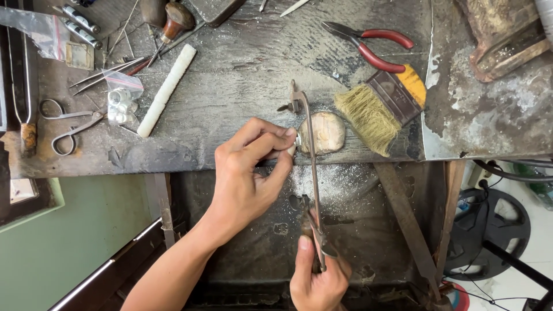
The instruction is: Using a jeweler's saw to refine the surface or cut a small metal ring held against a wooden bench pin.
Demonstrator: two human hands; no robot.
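At the bench edge, left hand [253, 173] pinches a small piece [295, 144] beside the saw [311, 155].

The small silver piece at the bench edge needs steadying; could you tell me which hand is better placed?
Probably the left hand: its fingertips already pinch the small silver piece, while the right hand grips the saw frame.

The left hand [253, 173] reaches forward on a bare, outstretched forearm — fingers [271, 138] pinched together at the tips. The right hand [318, 282] sits low and near — curled in a closed fist, thumb up.
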